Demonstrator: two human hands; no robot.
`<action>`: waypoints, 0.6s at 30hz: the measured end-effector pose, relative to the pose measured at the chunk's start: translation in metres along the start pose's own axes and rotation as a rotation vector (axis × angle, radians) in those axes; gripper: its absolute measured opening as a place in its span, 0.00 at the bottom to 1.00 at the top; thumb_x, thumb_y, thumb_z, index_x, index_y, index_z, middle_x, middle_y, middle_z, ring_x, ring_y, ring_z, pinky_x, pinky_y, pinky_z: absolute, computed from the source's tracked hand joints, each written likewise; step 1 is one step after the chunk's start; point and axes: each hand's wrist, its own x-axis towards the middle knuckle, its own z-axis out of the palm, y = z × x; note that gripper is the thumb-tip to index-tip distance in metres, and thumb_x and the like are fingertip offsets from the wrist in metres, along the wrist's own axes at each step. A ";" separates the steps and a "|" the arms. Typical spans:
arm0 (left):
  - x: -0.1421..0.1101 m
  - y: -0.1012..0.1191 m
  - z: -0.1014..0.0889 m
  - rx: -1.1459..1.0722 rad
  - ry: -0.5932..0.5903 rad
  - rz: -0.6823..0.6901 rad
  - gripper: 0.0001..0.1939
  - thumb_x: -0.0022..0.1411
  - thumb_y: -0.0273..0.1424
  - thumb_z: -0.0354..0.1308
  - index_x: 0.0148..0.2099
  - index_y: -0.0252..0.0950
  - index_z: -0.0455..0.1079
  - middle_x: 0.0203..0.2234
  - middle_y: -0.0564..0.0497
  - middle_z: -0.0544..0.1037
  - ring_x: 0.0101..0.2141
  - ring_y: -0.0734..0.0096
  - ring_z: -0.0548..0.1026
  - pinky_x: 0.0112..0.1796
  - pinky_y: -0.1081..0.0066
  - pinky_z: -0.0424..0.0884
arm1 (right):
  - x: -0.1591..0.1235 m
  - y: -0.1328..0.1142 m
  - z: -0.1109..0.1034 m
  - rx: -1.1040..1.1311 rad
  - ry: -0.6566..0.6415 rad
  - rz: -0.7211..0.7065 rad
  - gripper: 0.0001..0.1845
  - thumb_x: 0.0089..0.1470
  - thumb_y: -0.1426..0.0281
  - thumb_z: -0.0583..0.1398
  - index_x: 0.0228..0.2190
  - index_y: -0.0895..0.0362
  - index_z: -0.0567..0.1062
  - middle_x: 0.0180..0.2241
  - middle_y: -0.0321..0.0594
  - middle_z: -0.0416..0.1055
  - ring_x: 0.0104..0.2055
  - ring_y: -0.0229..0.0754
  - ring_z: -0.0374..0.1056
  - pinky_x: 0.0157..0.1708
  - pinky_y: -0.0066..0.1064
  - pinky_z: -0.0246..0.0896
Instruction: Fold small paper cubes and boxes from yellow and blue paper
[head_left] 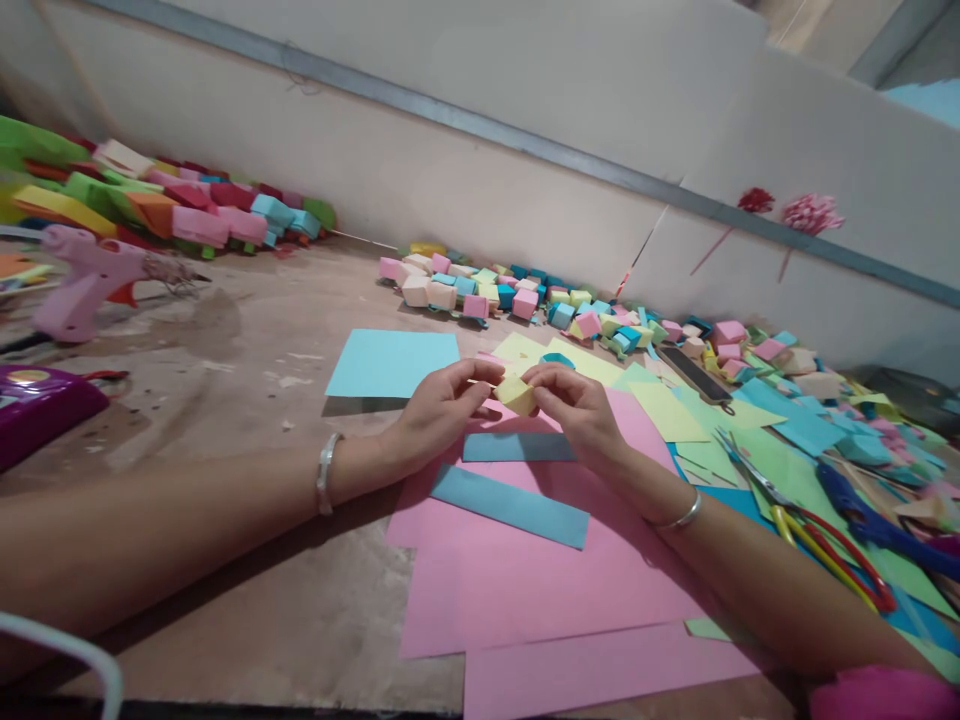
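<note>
Between my two hands is a small folded yellow paper box (516,396), its faces turned partly toward me. The fingers of my left hand (450,405) pinch it from the left. From the right, the thumb and fingertips of my right hand (576,405) press on its other side. Under them lie pink paper sheets (555,570) with a blue paper strip (510,505) and a second blue strip (517,447) on top. A dark teal paper piece (556,360) shows just behind my right fingers.
A pink glue gun (86,275) and a purple device (45,410) are at the left. Scissors (806,530) and a blue-handled tool (862,505) lie at the right, near a dark phone-like object (694,375). Small paper boxes (525,300) line the wall. A light blue sheet (394,363) lies beyond my left hand.
</note>
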 end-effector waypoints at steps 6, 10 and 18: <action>-0.001 0.002 0.000 -0.092 -0.117 0.039 0.10 0.55 0.32 0.64 0.35 0.35 0.66 0.35 0.52 0.74 0.33 0.72 0.77 0.36 0.70 0.77 | 0.001 0.004 -0.002 -0.059 0.009 -0.043 0.08 0.55 0.64 0.61 0.30 0.53 0.79 0.42 0.44 0.68 0.45 0.45 0.66 0.37 0.38 0.69; 0.000 0.002 0.000 -0.148 -0.178 0.069 0.16 0.55 0.32 0.65 0.44 0.37 0.67 0.41 0.49 0.75 0.39 0.65 0.78 0.40 0.63 0.78 | 0.000 0.007 -0.002 -0.066 0.023 -0.067 0.07 0.55 0.65 0.62 0.35 0.49 0.81 0.43 0.43 0.67 0.49 0.46 0.66 0.42 0.39 0.71; 0.000 0.001 0.000 -0.102 -0.081 0.022 0.14 0.55 0.33 0.63 0.42 0.37 0.67 0.37 0.50 0.76 0.41 0.64 0.77 0.38 0.64 0.78 | -0.002 0.008 0.000 -0.195 -0.073 -0.250 0.17 0.49 0.68 0.67 0.43 0.48 0.76 0.49 0.43 0.65 0.53 0.47 0.64 0.45 0.41 0.73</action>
